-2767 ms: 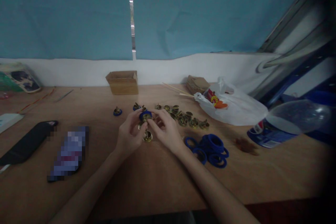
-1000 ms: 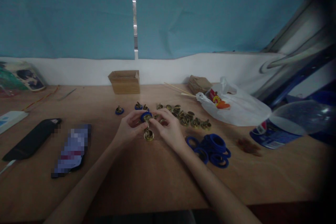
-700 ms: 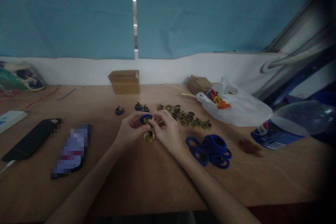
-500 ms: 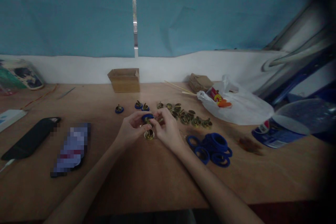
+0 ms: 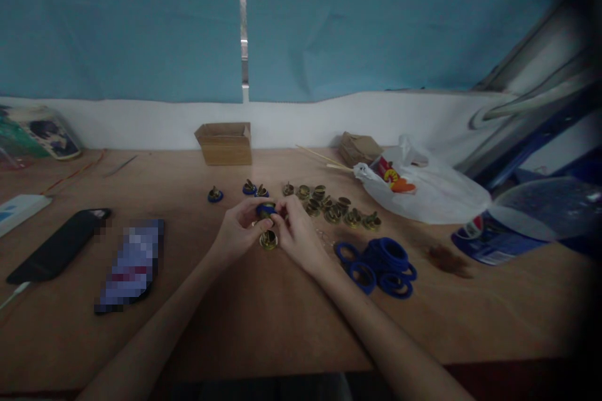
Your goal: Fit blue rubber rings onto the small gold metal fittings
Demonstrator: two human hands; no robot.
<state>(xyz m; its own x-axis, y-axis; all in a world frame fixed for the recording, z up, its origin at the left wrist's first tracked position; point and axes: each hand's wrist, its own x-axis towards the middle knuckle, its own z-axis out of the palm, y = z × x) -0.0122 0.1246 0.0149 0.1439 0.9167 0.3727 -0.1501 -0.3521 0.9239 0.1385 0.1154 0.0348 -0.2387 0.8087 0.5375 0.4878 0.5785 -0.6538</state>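
Observation:
Between my two hands is a round brass-coloured metal piece with a blue ring (image 5: 266,209) around it. My left hand (image 5: 242,225) pinches it from the left with thumb and fingers. From the right, the thumb and fingers of my right hand (image 5: 296,229) close on the same piece, covering part of it. Just below my fingertips lies another brass-coloured piece (image 5: 268,239) on the table. Beyond my hands sit a few pieces fitted with blue rings, one of them (image 5: 215,194) off to the left. Several bare brass-coloured pieces (image 5: 332,213) are grouped to the right.
Loose blue rings (image 5: 386,257) lie in a heap right of my right forearm. Farther right are a white plastic bag (image 5: 442,194) and a cut blue bottle (image 5: 503,235). An open cardboard box (image 5: 226,147) stands at the back. A black phone (image 5: 59,247) and a blurred-out object (image 5: 132,266) lie left.
The held piece has tilted between my fingers, and more brass colour shows above its blue ring. Both hands stay in nearly the same place; the whole view has shifted slightly.

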